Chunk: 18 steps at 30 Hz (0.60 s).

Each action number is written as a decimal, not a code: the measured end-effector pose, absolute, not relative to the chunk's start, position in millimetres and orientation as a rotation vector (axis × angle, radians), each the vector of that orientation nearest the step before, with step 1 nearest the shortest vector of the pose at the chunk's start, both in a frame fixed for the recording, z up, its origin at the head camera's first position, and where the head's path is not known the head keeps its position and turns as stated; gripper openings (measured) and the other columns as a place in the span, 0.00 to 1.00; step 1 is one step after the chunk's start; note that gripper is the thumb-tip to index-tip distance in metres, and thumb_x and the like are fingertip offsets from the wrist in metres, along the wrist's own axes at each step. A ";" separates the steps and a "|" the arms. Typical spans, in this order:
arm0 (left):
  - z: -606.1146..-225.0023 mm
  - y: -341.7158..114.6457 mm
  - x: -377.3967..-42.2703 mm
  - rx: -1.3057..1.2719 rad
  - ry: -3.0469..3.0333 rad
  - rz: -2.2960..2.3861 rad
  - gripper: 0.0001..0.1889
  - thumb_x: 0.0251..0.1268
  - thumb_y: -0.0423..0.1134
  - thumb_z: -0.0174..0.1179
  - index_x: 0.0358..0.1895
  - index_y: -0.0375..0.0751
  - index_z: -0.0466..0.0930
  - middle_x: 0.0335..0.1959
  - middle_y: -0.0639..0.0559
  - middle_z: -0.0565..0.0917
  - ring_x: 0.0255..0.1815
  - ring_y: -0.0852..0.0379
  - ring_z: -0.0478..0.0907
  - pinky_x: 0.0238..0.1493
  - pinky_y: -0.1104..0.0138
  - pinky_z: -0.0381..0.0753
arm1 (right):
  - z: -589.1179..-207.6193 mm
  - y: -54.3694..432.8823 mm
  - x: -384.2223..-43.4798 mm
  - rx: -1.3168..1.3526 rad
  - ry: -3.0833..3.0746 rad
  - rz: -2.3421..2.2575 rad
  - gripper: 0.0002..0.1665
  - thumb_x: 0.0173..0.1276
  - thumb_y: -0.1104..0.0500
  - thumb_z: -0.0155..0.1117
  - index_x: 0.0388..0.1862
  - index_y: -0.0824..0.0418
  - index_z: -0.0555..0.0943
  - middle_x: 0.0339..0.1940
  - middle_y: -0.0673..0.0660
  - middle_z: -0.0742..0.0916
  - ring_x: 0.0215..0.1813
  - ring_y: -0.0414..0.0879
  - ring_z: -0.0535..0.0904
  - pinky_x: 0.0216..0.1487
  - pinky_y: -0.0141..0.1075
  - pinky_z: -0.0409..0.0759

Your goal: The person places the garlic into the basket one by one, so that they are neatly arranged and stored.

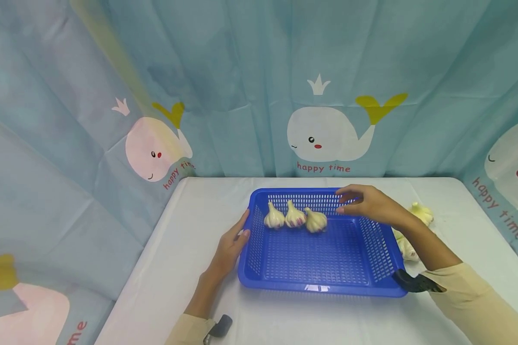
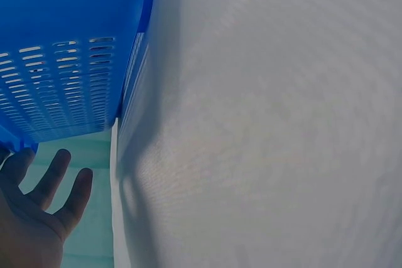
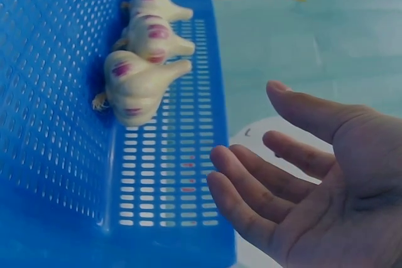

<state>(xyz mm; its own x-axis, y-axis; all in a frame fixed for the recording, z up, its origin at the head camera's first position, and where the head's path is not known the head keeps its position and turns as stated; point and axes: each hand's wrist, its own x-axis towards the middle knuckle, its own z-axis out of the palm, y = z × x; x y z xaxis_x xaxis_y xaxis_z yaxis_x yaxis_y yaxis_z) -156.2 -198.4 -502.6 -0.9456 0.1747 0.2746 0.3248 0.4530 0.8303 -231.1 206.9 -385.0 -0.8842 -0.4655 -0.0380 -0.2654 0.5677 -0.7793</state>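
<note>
From my remote post, I see three garlic bulbs (image 1: 295, 218) lined up inside a blue basket (image 1: 315, 263) at frame centre; the left hand (image 1: 229, 246), fingers unclenched, touches its rim. The right hand (image 1: 368, 206), right of centre, holds nothing, fingers apart. Loading seems underway; next likely calls for grasping the loose garlic (image 1: 422, 213), far right.

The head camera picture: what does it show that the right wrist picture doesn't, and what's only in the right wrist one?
Only the head view shows the left hand at the blue, rectangular plastic basket, and the off-white, rounded garlic bulbs outside it. Only the right wrist view shows the palm of the right hand and the pale, stringy root tuft on the nearest bulb. Both show the basket, three garlic bulbs inside, the right hand and the blue-green whale curtain.
</note>
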 end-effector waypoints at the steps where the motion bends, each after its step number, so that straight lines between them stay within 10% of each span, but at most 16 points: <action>1: -502.8 -198.3 -156.1 -0.440 -2.547 -1.507 0.30 0.87 0.49 0.46 0.86 0.55 0.57 0.85 0.58 0.62 0.85 0.50 0.61 0.75 0.43 0.73 | -383.9 209.0 -229.1 -0.602 2.568 -1.215 0.35 0.72 0.49 0.75 0.70 0.67 0.78 0.59 0.66 0.88 0.58 0.57 0.87 0.57 0.50 0.88; 18: -502.7 -198.1 -155.7 -0.431 -2.560 -1.510 0.30 0.87 0.50 0.46 0.86 0.56 0.56 0.85 0.60 0.61 0.85 0.51 0.60 0.76 0.43 0.72 | -385.8 252.4 -199.5 -0.495 2.656 -1.254 0.34 0.76 0.45 0.69 0.74 0.60 0.76 0.65 0.65 0.85 0.63 0.64 0.84 0.59 0.58 0.87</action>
